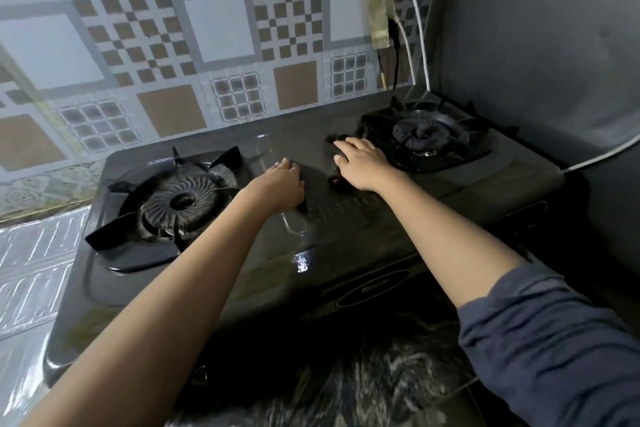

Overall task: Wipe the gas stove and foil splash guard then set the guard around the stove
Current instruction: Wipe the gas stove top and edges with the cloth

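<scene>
- Gas stove (pixel 346 239), black, two burners, sits on a dark marbled desk (pixel 398 374) in a corner; top looks wet and glossy in the middle.
- Left hand (pixel 280 187) rests on the stove's centre panel between the burners, fingers curled down; cannot tell if it grips anything.
- Right hand (pixel 363 163) presses flat on a dark cloth (pixel 334 146), just beside the right burner (pixel 427 137), fingers spread over it.
- Left burner (pixel 180 201) with its black pot support is uncovered, near the left hand.
- Foil splash guard (pixel 31 270) lies left of the stove, silvery and ribbed, not standing around it.
- Patterned wall covering (pixel 207 38) behind; white cable (pixel 415 28) hangs at the back right.
</scene>
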The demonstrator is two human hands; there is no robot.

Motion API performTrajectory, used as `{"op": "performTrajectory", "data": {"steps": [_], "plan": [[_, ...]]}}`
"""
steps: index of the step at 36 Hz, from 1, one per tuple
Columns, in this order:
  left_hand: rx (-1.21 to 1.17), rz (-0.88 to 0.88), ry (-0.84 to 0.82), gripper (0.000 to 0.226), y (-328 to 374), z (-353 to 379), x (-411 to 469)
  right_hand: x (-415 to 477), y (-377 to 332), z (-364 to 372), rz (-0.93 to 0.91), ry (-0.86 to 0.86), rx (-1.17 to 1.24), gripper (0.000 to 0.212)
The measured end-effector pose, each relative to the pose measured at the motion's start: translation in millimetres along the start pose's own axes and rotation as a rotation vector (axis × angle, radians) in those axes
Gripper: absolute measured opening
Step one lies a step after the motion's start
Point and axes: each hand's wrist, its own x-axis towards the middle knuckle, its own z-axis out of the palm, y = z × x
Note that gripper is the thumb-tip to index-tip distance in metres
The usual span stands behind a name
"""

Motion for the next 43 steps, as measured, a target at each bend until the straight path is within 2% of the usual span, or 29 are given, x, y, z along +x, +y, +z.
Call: {"op": "performTrajectory", "data": {"steps": [8,12,21,29,38,43], "plan": [[-0.014,0.064,-0.031,0.054,0.9,4.3,-21.2,-41.0,-4.0,13.5,0.144,0.144,-0.015,0.046],[-0.046,0.09,-0.044,0.056,-7.2,6.6,-31.8,-57.1,-19.6,22.8,0.209,0.151,-0.033,0.047],[-0.083,0.142,-0.017,0.055,-18.7,13.5,-45.2,-81.6,-38.7,27.7,0.033,0.086,-0.056,0.045],[-0.105,0.164,0.016,0.054,-24.1,15.9,-47.6,-108.1,-11.5,8.2,-0.197,-0.045,-0.082,0.044],[-0.175,0.096,0.084,0.053,-14.0,19.9,-51.0,-89.4,18.0,-6.2,-0.09,-0.025,-0.127,0.049],[-0.205,0.028,0.142,0.052,-6.3,24.3,-52.5,-75.6,30.7,-8.4,-0.104,-0.017,-0.139,0.051]]}}
